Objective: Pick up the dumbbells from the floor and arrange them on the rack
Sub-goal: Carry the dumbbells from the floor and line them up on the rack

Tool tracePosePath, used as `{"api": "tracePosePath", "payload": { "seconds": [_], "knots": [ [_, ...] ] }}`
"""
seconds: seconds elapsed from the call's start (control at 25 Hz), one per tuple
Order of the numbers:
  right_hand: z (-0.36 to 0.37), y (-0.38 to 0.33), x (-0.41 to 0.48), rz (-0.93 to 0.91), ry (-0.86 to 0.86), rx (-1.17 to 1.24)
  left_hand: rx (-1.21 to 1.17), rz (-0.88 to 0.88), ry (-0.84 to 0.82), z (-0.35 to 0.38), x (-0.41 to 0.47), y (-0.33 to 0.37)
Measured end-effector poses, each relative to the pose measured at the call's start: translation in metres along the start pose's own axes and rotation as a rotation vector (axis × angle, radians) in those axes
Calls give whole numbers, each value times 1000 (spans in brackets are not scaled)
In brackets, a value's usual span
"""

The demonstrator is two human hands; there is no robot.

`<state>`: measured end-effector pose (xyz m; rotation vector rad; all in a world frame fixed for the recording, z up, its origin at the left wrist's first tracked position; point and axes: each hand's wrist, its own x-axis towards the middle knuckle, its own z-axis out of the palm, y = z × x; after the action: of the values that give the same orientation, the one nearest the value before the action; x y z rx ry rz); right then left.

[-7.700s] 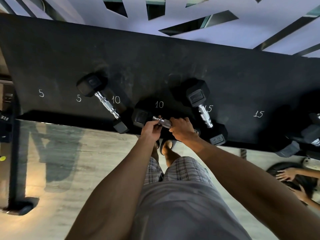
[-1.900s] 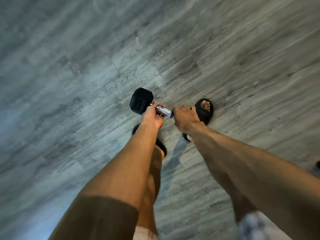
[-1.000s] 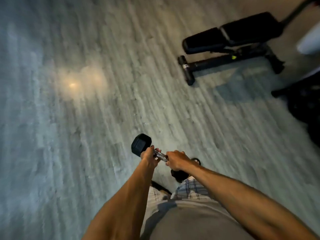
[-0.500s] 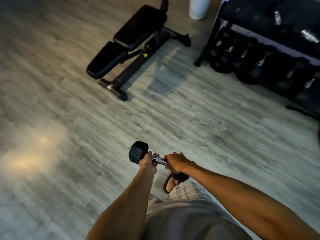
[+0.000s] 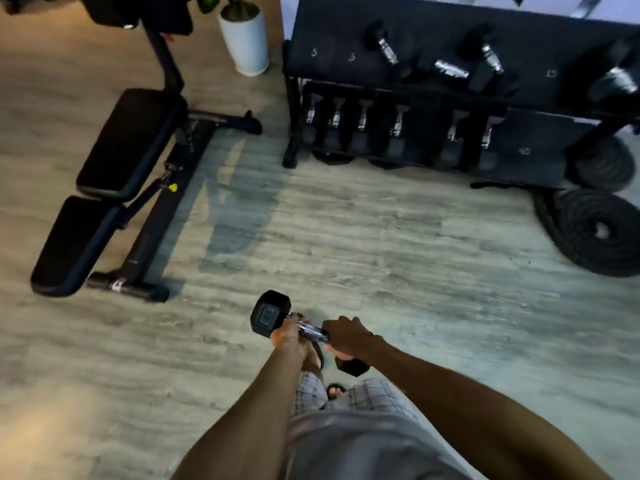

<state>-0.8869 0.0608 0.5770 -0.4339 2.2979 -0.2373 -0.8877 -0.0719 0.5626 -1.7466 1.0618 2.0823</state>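
I hold a black hex dumbbell (image 5: 270, 315) with a chrome handle in front of my waist, off the floor. My left hand (image 5: 289, 334) grips the handle near the left head, and my right hand (image 5: 346, 337) grips it near the right head, which is mostly hidden under that hand. The black dumbbell rack (image 5: 346, 60) stands at the far wall, upper right. Its top shelf carries chalked weight numbers and several dumbbells; the lower shelf holds a row of several more.
A black weight bench (image 5: 117, 168) lies on the floor at the left. A white planter (image 5: 246, 43) stands beside the rack's left end. Black weight plates (image 5: 599, 230) lie at the right. Wood-look floor stretches between me and the rack.
I lifted a dumbbell from the floor with both hands and turned with it; the bench and then the rack have come into view ahead. My grip is unchanged.
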Motion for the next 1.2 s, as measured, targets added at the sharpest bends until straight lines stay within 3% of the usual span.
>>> {"api": "tracePosePath", "payload": {
  "seconds": [0.48,0.88,1.2],
  "knots": [
    [-217,116,153,200,126,200,197,54,-105,288,61,147],
    [-381,248,310,185,143,260,317,168,-113,528,105,245],
    [-504,346,373,194,125,341,436,207,-60,700,120,285]
  ]
}}
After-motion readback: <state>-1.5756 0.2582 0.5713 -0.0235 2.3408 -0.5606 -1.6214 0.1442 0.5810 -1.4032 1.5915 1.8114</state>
